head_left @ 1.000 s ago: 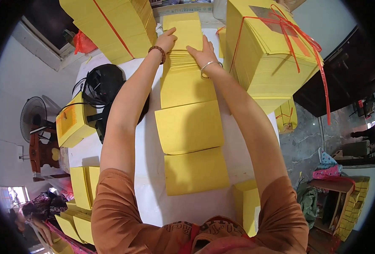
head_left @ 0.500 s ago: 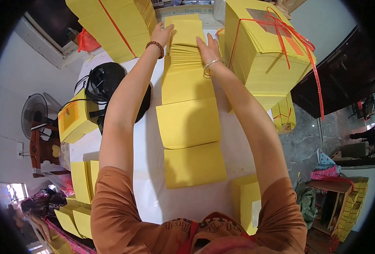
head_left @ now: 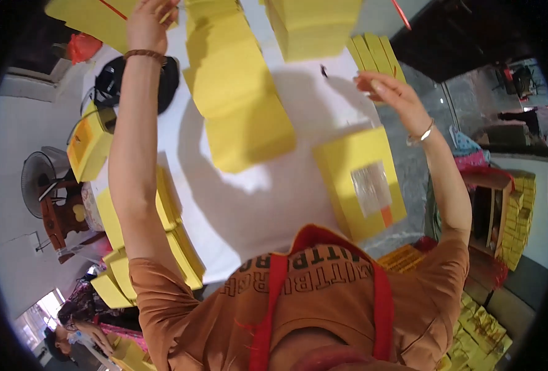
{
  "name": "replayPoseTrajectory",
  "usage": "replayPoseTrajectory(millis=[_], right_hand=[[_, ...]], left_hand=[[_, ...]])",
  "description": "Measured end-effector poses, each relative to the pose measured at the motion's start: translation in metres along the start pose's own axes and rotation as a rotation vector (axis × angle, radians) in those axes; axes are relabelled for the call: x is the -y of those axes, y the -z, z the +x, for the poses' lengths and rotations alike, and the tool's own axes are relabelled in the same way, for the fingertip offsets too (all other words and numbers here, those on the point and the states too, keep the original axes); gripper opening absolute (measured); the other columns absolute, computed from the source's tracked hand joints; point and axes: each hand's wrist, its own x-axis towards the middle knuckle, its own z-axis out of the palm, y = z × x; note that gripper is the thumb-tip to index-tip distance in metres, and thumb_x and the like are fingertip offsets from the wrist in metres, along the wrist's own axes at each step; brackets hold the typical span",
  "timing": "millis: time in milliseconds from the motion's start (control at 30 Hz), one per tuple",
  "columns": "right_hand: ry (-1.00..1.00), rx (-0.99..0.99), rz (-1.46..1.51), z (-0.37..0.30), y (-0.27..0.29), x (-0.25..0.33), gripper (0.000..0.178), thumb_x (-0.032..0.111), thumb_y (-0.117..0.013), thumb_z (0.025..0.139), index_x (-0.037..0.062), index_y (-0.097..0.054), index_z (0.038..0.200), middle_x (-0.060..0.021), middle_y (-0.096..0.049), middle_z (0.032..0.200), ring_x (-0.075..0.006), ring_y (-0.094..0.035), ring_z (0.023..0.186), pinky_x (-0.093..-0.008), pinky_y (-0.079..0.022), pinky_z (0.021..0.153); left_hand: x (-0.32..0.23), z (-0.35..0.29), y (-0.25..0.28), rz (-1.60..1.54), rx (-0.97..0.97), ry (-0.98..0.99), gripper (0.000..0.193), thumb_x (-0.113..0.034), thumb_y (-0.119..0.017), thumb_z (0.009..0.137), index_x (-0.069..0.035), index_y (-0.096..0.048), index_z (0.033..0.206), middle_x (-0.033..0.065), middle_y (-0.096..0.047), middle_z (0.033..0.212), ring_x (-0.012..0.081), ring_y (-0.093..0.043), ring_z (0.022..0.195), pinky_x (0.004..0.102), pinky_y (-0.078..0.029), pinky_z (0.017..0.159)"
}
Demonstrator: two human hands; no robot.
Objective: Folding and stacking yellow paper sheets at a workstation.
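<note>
A row of overlapping yellow paper stacks (head_left: 249, 133) runs up the white-covered table. At the upper left, my left hand (head_left: 150, 25) is raised between this row and a tall yellow paper stack (head_left: 92, 18); its fingers are bent but apart, partly cut off by the top edge. Out at the right table edge, my right hand (head_left: 394, 96) hovers with loosely bent fingers and nothing visible in them. Below it on the table stands a yellow paper block (head_left: 336, 179) with a clear-wrapped patch on top. Whether the left fingertips touch paper, I cannot tell.
Another yellow paper block (head_left: 314, 28) stands at the far right of the table. Left lie a black mesh bag (head_left: 169, 83) and more yellow bundles (head_left: 116, 216). A small dark object (head_left: 323, 71) rests on the cover. Beyond are a fan (head_left: 38, 182) and a person (head_left: 79, 337).
My hands have come apart from the row's far end: the left moved up and left, the right swung right toward the table edge. The view has shifted, bringing the near right block fully into sight.
</note>
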Motion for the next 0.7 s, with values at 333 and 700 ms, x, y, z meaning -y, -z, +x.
replayPoseTrajectory(millis=[333,700], right_hand=[[-0.265,-0.257,0.071,-0.137,0.037,-0.141,0.040,0.031,-0.050,0.090,0.0126,-0.048,0.126,0.0019,-0.053,0.122,-0.0096,-0.048,0.109,-0.0263,-0.038,0.087],[0.287,-0.130,-0.152,-0.199,0.016,-0.172,0.018,0.010,-0.056,0.084,0.0050,-0.063,0.101,-0.0037,-0.059,0.113,-0.0212,-0.047,0.115,-0.0346,-0.036,0.095]], left_hand=[[0.070,-0.341,-0.082,0.112,0.141,0.462,0.022,-0.021,-0.051,0.089,-0.004,-0.059,0.101,0.0021,-0.062,0.090,0.0092,-0.056,0.077,0.0216,-0.042,0.068],[0.091,-0.463,-0.145,0.881,0.590,-0.370,0.028,-0.010,-0.065,0.071,-0.002,-0.060,0.098,0.0117,-0.058,0.100,0.0294,-0.052,0.091,0.0353,-0.042,0.078]])
